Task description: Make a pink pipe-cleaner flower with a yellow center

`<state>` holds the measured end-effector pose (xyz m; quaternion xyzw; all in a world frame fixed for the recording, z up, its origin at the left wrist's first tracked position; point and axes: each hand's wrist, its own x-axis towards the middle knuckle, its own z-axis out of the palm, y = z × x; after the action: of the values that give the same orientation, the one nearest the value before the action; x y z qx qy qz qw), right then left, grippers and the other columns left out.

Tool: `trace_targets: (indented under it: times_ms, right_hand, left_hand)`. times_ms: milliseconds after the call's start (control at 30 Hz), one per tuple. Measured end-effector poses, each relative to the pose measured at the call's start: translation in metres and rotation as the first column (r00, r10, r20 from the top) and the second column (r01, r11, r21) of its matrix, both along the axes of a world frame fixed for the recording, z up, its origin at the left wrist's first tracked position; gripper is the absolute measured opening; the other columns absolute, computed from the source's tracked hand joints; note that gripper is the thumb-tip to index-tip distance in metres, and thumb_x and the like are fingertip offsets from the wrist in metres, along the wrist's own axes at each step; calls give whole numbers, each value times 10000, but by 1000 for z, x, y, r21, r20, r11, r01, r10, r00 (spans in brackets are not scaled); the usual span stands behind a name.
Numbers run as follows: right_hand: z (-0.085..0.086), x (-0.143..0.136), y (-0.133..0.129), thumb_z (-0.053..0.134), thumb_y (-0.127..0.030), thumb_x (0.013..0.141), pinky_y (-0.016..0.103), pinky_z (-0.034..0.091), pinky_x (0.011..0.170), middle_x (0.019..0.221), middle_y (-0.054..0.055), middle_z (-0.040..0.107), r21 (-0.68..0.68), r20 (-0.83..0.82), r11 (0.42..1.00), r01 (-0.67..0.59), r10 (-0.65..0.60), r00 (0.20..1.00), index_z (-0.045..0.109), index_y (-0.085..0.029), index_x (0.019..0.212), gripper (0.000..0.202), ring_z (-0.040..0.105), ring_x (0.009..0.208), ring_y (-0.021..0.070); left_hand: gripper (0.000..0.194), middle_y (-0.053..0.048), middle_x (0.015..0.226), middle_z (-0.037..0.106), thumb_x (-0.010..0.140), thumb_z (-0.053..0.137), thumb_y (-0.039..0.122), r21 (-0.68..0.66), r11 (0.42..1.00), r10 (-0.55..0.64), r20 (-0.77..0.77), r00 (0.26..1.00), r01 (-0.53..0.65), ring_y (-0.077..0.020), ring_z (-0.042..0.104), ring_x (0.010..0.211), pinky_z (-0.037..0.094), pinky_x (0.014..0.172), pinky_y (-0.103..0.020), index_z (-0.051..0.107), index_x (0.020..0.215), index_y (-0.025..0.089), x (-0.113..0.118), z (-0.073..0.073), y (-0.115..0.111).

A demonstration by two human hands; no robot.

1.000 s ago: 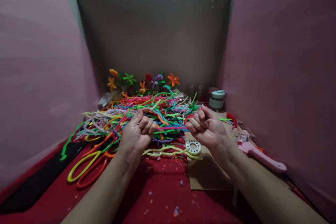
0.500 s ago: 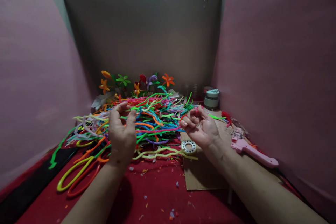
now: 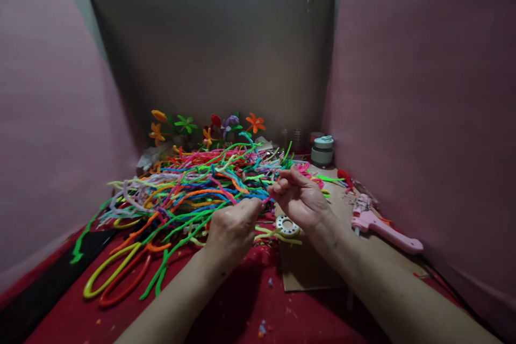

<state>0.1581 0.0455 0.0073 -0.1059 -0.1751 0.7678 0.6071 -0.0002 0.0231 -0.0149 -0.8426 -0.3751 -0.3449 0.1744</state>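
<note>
Left hand (image 3: 236,223) and right hand (image 3: 300,197) closed on a pink stem (image 3: 266,200), crosswise, slightly higher rightward.

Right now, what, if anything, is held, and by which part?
A pink strand: the left hand grips it partway along; it reaches the right hand, whose hold is unclear.

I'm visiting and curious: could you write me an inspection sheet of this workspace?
Surface: red cloth-like covering with coloured scraps; flat brown cardboard sheet.
Work things: bright pink fuzzy stem, partly hidden.
Clutter: tangled heap of multicoloured fuzzy stems; pink plastic-looking handled tool; white ring-shaped disc with holes.
Hands: left hand closed around the pink stem; right hand, fingers curled, also holding it.
Cables: thin dark line beyond the tool's handle, possibly a cord.
Surroundings: upright pink side panels; dark grey back panel; colourful fuzzy flowers before it.
</note>
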Motion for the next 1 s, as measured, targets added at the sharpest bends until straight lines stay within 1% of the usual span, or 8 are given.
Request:
trace_targets:
  times_ms: [167,300,400,533,600,700,833,1000]
  right_hand:
    - [8,4,-3,489,-193,845,251,466,610,490,-1,550,-100,-44,995,8,-12,999,560,-137,541,318,462,455,77]
    - [14,7,-8,534,-254,821,279,476,668,471,-9,550,30,-17,999,-43,43,999,569,-157,541,298,513,507,102]
    - [15,8,-9,568,-377,787,331,464,749,700,31,661,171,10,984,-42,41,999,649,-177,749,219,592,718,153]
    - [6,3,-10,537,-413,795,288,456,663,678,48,647,91,236,988,-123,99,967,662,-120,786,319,583,655,138]
    - [-3,-4,-12,519,-374,813,248,431,578,634,53,632,-6,398,971,-238,221,890,660,-90,740,326,558,568,114]
    - [-12,-16,-16,539,-352,802,211,391,503,615,49,626,29,432,949,-315,273,860,655,-88,742,295,540,524,98]
    - [-12,-20,-14,645,-223,704,168,337,422,603,24,624,147,332,984,-97,43,942,654,-95,792,156,512,482,70]
    - [-10,-16,-10,674,-237,667,167,300,379,582,10,618,166,440,986,27,-99,893,649,-102,812,200,458,412,51]
  left_hand:
    - [179,20,568,496,755,486,92,-260,959,-58,217,974,115,-99,434,503,319,530,-211,602,680,206,-2,4,-3]
    - [125,20,546,479,720,582,146,-424,844,-29,577,816,330,-96,401,503,304,519,-207,631,625,212,3,8,-5]
    - [140,31,510,473,754,583,254,-480,645,104,826,554,594,-66,328,404,241,409,-197,610,632,192,-2,20,-3]
    - [85,24,635,561,766,582,270,-204,339,113,978,175,919,-27,321,357,243,384,-180,575,725,196,-14,37,-2]
    - [111,36,576,530,750,602,274,-108,203,112,990,86,973,-24,319,339,265,379,-178,561,690,189,-16,39,-4]
    - [163,27,502,504,730,626,285,-95,92,144,986,81,991,-50,391,363,329,408,-198,557,631,175,-13,34,-8]
    - [141,2,595,561,739,624,270,-170,92,212,966,147,981,-26,389,367,306,397,-182,590,671,152,-7,27,-6]
    - [166,39,469,482,713,660,271,-307,293,335,920,204,905,-19,368,362,270,365,-141,646,787,122,-7,27,5]
